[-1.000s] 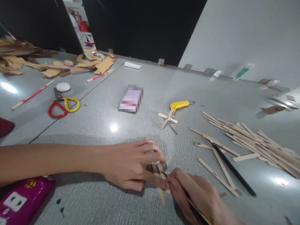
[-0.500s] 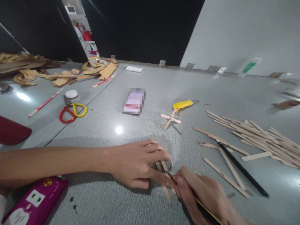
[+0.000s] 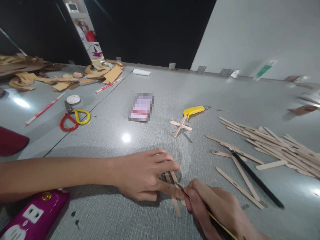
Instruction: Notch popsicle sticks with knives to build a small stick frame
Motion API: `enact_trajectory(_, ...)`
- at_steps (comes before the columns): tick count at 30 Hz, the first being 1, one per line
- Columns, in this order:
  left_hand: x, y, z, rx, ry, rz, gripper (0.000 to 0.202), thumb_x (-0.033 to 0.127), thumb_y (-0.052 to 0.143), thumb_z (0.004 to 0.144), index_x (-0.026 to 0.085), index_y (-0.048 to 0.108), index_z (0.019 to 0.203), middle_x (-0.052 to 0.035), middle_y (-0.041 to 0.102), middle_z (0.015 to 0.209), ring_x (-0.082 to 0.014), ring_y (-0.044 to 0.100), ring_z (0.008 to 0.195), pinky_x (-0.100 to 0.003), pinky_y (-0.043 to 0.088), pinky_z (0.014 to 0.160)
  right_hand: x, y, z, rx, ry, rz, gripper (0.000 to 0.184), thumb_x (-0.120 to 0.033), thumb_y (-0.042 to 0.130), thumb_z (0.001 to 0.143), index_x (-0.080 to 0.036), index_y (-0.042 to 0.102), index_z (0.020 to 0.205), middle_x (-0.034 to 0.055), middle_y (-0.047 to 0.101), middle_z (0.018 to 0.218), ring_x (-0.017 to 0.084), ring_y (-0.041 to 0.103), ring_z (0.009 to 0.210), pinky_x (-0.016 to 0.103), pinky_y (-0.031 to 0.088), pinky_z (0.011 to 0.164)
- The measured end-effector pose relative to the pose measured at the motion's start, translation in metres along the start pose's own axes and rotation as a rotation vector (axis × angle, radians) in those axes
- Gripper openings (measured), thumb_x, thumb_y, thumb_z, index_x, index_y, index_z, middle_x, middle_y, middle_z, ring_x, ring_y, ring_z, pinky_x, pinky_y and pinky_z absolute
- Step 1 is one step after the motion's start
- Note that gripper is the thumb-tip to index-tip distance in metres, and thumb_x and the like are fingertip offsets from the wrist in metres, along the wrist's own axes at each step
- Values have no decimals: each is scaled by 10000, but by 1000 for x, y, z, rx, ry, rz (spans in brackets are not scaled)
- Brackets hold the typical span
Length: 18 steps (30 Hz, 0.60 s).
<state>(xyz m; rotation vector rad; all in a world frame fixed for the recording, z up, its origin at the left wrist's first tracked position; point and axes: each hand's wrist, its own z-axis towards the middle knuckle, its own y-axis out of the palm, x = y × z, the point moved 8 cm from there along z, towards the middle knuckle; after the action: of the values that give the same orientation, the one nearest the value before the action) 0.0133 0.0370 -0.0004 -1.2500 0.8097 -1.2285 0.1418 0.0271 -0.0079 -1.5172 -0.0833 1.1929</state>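
My left hand (image 3: 146, 175) lies over two flat wooden craft sticks (image 3: 176, 207), its fingers spread and pressing them to the table. Between its fingertips, the upper ends of the sticks show in part. My right hand (image 3: 212, 203) is closed round a slim, dark pen-like tool with a gold stripe (image 3: 220, 226). The tool's thin tip touches the right-hand stick beside my left index finger. Whether the tip is a blade or a brush, I cannot tell. Beyond my hands, two crossed craft sticks (image 3: 181, 126) rest against a yellow cutter knife (image 3: 195, 110).
Loose craft sticks (image 3: 277, 145) are heaped at the right, near a black slim tool (image 3: 260, 181). Scissors (image 3: 75, 119), a phone (image 3: 141, 107) and cardboard scraps (image 3: 62, 80) lie farther back. A purple case (image 3: 37, 215) sits by my left forearm. Another person's hand (image 3: 303, 109) shows at far right.
The view has shifted slightly, so the table things appear a little farther left. Both hands keep nearly the same pose on the sticks and tool.
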Motion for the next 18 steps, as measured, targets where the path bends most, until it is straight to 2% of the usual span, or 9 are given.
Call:
enact_trajectory(4,1,0,-1,12,10,7,472,320,555,985,316,593,1455,-125,540,1317,-293,504,1177,-496,426,1128,4,-7,-1,55,80,15,362,-216,321,1123,-257,459,791,-80,490,535,109,499,403,262,388,446)
enact_trajectory(7,1,0,-2,8,2,-6,467,316,544,996,332,585,1461,-104,551,1289,-267,511,1176,-500,375,1202,4,-10,-1,88,89,67,371,-232,344,1127,-252,487,785,-80,530,516,96,532,393,233,409,436)
enact_trajectory(10,1,-1,-2,5,-3,1,466,325,551,999,338,581,1464,-93,555,1287,-258,522,1190,-527,294,1264,6,-9,-1,89,105,88,377,-231,339,1128,-249,507,791,-70,568,533,93,557,409,220,426,441)
enact_trajectory(13,0,-1,-3,-7,-9,9,467,336,548,1004,341,574,1470,-92,552,1313,-255,534,1196,-548,271,1276,7,-9,-1,86,126,90,384,-258,364,1126,-246,531,780,-66,577,516,97,559,401,217,422,429)
enact_trajectory(18,0,1,-3,-19,-4,2,465,322,542,1009,328,568,1474,-100,543,1339,-244,527,1267,-542,227,1298,15,-13,-7,95,249,212,475,-322,333,1144,-247,544,726,-67,565,441,96,554,355,191,439,412)
